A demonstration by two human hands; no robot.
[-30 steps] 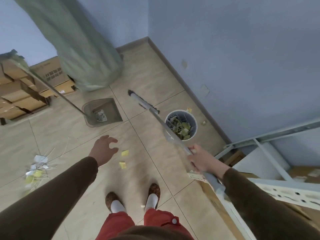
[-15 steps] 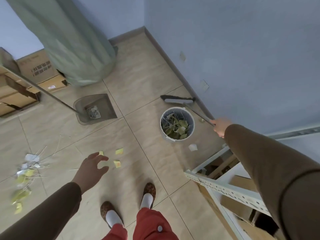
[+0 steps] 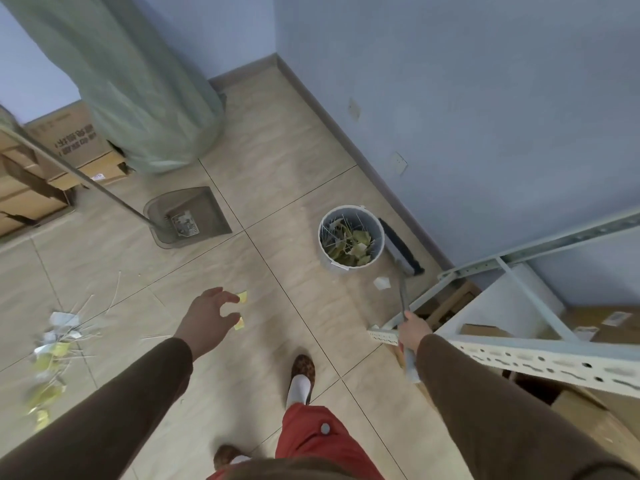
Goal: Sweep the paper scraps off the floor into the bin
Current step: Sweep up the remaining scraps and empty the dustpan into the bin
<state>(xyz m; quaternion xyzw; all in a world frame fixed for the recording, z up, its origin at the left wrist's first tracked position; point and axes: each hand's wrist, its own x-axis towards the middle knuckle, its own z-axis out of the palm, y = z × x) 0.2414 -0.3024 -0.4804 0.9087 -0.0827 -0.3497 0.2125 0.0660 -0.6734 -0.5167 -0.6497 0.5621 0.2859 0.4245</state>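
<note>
My right hand [image 3: 412, 332] grips the handle of a broom [image 3: 401, 251], whose dark brush head lies on the floor between the bin and the wall. The grey bin [image 3: 350, 237] holds yellow and white paper scraps. A white scrap [image 3: 382, 283] lies just in front of the bin. Two yellow scraps [image 3: 242, 296] lie on the tiles beside the fingertips of my left hand [image 3: 207, 320], which hovers open and holds nothing. A pile of scraps and thin sticks [image 3: 57, 344] lies at the far left.
A long-handled dustpan [image 3: 188, 216] stands on the floor left of the bin. A large green sack [image 3: 138, 98] and cardboard boxes [image 3: 52, 168] stand at the back left. A white metal shelf frame [image 3: 519, 348] is at my right. My feet stand on the tiles below.
The broom head swung from left of the bin round behind it to the wall side. My right hand drew back toward the shelf corner. My left hand lowered toward the yellow scraps.
</note>
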